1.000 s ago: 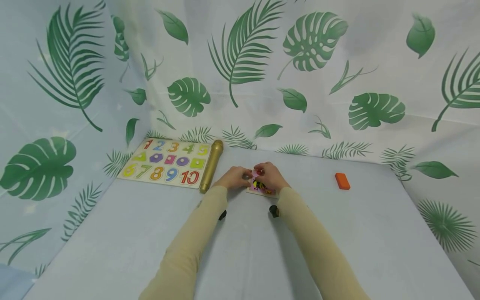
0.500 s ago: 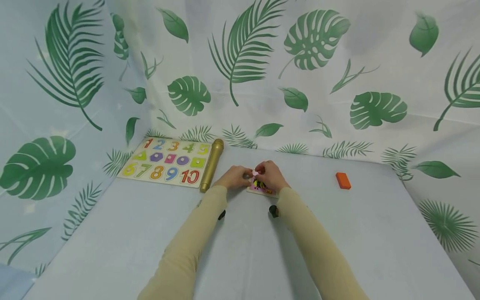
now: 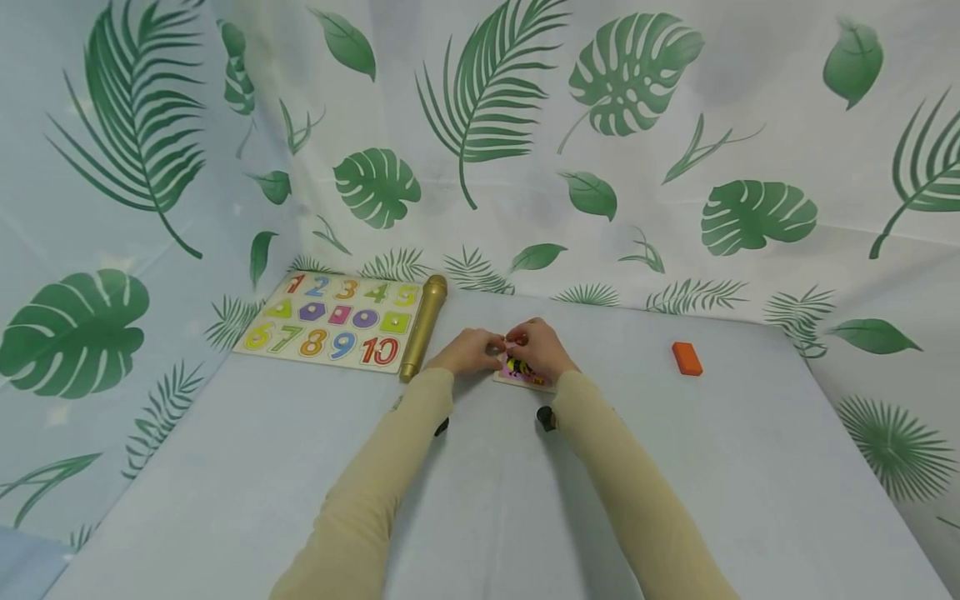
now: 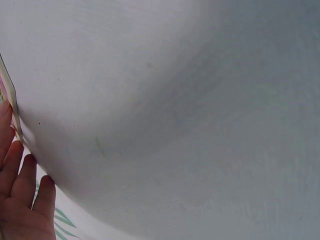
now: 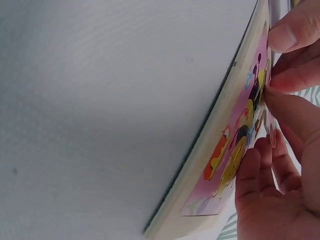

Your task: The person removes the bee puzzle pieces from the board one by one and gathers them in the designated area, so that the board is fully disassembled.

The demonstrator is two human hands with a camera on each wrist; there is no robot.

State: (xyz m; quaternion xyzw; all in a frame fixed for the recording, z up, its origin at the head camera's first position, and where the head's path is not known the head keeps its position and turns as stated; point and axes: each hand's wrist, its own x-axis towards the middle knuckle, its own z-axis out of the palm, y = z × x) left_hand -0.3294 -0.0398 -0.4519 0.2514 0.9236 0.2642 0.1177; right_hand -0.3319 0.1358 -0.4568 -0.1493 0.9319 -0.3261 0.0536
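A small wooden jigsaw puzzle [image 3: 517, 372] with a bee on pink lies at mid-table, partly covered by both hands. My left hand [image 3: 468, 352] holds its left edge, thumb over the face and fingertips along the side. From the right, my right hand [image 3: 542, 348] reaches over the puzzle and pinches a thin puzzle piece [image 5: 272, 137] between thumb and fingers, tilted up from the picture. In the right wrist view the bee picture [image 5: 240, 130] is seen at a slant. Only the fingers of the left hand [image 4: 25, 200] and a sliver of wooden edge [image 4: 11, 95] show in the left wrist view.
A number-and-shape board [image 3: 330, 323] lies at the back left, with a gold microphone-shaped tube [image 3: 425, 329] along its right side. An orange block [image 3: 687, 358] sits to the right. Behind stands a leaf-print cloth [image 3: 480, 183].
The small piece in my right fingers showed a pale pink face half a second ago and now stands at a different tilt. The left hand stays almost still at the puzzle's edge.
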